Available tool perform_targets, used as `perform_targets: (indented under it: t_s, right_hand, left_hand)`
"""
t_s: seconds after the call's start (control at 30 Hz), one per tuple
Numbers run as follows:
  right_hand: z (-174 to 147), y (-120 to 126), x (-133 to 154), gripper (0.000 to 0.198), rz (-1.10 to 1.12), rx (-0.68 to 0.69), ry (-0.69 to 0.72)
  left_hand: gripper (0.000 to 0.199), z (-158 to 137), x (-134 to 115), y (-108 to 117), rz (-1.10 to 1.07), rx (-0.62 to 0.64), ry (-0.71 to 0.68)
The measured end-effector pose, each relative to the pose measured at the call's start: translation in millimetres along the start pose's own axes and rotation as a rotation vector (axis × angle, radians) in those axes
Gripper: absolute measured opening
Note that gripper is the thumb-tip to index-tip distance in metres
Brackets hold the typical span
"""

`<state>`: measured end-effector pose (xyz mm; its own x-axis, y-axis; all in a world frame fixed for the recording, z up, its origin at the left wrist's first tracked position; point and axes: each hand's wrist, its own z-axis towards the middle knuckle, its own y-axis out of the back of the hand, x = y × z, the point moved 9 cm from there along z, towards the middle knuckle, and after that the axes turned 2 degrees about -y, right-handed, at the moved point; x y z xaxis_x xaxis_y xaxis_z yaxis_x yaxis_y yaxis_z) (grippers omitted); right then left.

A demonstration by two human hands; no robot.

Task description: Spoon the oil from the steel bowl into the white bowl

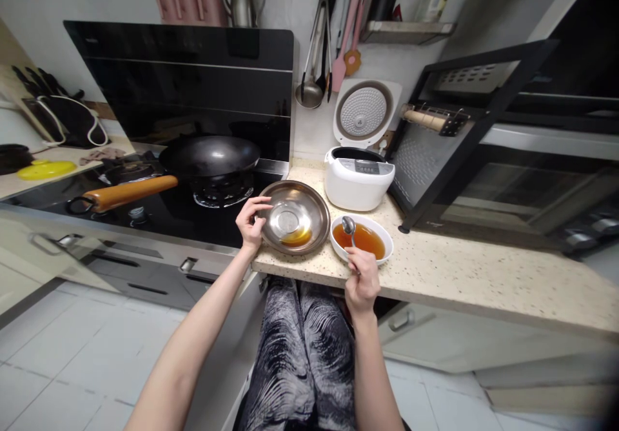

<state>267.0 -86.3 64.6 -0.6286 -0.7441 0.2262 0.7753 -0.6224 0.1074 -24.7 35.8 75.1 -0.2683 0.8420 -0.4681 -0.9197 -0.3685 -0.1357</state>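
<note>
A metal spoon (348,226), pinched by the right hand (362,279) over a white oval bowl (389,245), is best kept level; a round steel basin's (316,215) rim is pinched by the left hand (251,222).

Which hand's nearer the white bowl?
Right. The right hand is at the near edge of the white bowl, holding a spoon over it. The left hand is farther left, at the steel bowl's left rim.
</note>
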Motion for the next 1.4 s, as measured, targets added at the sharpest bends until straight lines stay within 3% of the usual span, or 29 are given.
perform_targets:
  t_s: [0.2, 0.4, 0.53, 0.73, 0.93, 1.4]
  right_hand:
    - [-1.6, 0.2, -4.4, 0.039, 0.01, 0.001, -0.018]
    - [-2.5, 12.7, -12.9, 0.018, 0.033, -0.178, -0.205]
    - [-4.4, 15.0, -8.6, 0.015, 0.127, -0.283, -0.308]
    - [-10.6, -22.0, 5.9, 0.016, 0.278, -0.15, -0.366]
    - [-29.5, -56.1, -1.3, 0.018, 0.306, -0.035, -0.5]
    - [-38.8, -64.3, -5.9, 0.019, 0.325, -0.016, -0.555]
  left_hand:
    - [0.034, 0.0, 1.1, -0.4, -0.007, 0.005, -0.002]
    - [0.032, -0.2, 0.9, 0.2, -0.003, -0.001, -0.002]
    - [0.03, -0.2, 1.3, 0.2, 0.02, 0.002, 0.009]
    - [0.03, 0.2, 1.5, 0.2, 0.014, 0.005, 0.002]
    - [0.029, -0.6, 4.0, 0.1, 0.035, 0.006, 0.017]
    - [0.026, -2.6, 5.8, 1.3, 0.06, 0.011, 0.033]
